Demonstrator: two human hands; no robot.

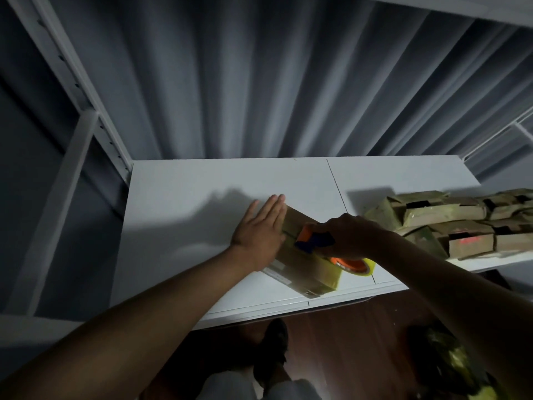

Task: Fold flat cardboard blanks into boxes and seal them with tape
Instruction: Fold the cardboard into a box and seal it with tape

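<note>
Roughly left to right, along the white counter (178, 197):

Shelf frame: white metal upright (86, 90) rises at the counter's left rear corner; grey curtain (259, 82) hangs behind the rear edge.

Left hand (259, 229): fingers straight and together, palm laid flat against the left side of the box. Likely a brace, so the box cannot slide away from the tape pull.

Box (305, 261): folded cardboard, lying near the counter's front edge about midway along, set at an angle to that edge. Its top seam faces up, which suits taping. A glossy strip already seems to cover the near end.

Tape dispenser (314, 238): orange and blue body, resting on the box top; yellowish tape roll (357, 265) hangs past the box's right side, toward the front edge.

Right hand (352, 235): fingers curled round the dispenser from above, pressing it down. Judged: mid-stroke along the seam, sealing step in hand.

Finished boxes (450, 223): taped pile at the counter's right end, well apart from the working box, presumably kept out of the stroke's path.

Below the front edge: dark wood floor (346, 342) and a foot in a dark shoe (274, 342).

Risk: tape wrinkles if the brace slips.
</note>
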